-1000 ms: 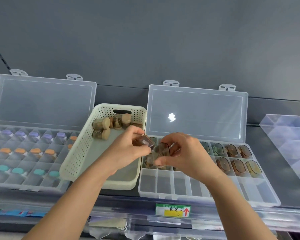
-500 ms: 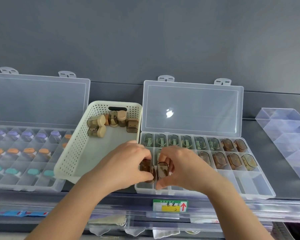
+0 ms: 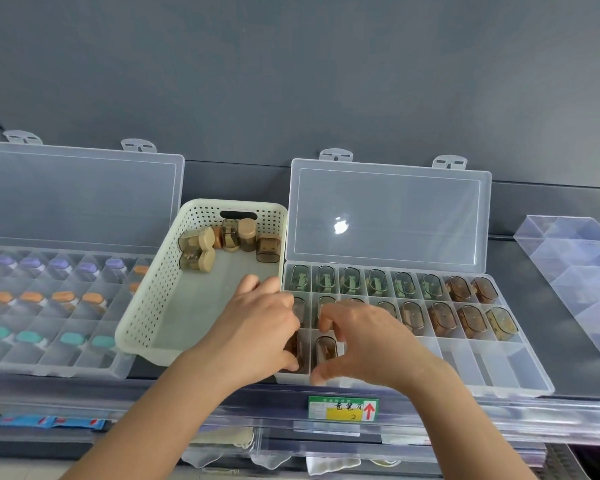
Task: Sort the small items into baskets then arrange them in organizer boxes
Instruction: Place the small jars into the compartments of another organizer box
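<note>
Fingers of the left hand pinch a brown case into the organizer box's front corner cell, while the right hand arches over a second brown case alongside, contact unclear, so two rows look filled, the front row barely begun, and loose cases remain in the basket.

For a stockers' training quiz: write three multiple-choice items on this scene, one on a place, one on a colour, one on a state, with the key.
1. Where is the basket? A) between the left box and right box; B) inside the right box; C) on the floor.
2. What colour is the left box's nearest row of caps? A) red; B) teal; C) black.
3. How is the right box's lid? A) shut; B) missing; C) open, upright.
Key: 1 A, a box flanks each side; 2 B, teal caps sit there; 3 C, it stands upright.
</note>
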`<state>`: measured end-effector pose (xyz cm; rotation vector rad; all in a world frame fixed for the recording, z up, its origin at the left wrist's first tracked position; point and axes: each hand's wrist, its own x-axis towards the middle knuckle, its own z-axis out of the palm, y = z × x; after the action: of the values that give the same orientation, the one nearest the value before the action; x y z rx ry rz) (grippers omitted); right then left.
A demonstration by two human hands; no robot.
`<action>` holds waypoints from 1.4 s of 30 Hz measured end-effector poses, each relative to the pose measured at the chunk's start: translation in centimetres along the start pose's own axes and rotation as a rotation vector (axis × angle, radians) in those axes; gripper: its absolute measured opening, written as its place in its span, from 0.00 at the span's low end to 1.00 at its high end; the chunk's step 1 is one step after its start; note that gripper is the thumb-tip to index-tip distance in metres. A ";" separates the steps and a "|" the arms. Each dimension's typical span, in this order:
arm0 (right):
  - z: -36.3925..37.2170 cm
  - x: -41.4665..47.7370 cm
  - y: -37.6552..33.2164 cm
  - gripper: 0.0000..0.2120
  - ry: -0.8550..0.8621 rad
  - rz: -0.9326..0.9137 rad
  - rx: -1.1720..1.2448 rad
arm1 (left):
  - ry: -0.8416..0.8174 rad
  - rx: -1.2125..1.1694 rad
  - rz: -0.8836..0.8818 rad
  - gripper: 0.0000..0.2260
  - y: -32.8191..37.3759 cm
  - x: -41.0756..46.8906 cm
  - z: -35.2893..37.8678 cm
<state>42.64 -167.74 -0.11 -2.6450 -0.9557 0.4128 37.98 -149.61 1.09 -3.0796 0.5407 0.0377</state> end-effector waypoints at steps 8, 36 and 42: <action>-0.4 0.5 -0.2 0.20 -0.025 0.003 0.002 | 0.007 -0.002 0.001 0.21 0.0 0.0 0.3; 0.9 19.9 -8.7 0.22 -0.036 -0.203 -0.126 | 0.306 -0.143 -0.503 0.18 -16.3 1.8 0.0; 2.4 20.7 -10.9 0.25 -0.083 -0.315 -0.241 | 0.454 -0.399 -0.552 0.26 -16.6 0.7 -1.1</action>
<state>50.83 -145.74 -1.67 -2.6318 -1.5055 0.3522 44.32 -134.30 2.38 -3.5041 -0.3902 -0.6413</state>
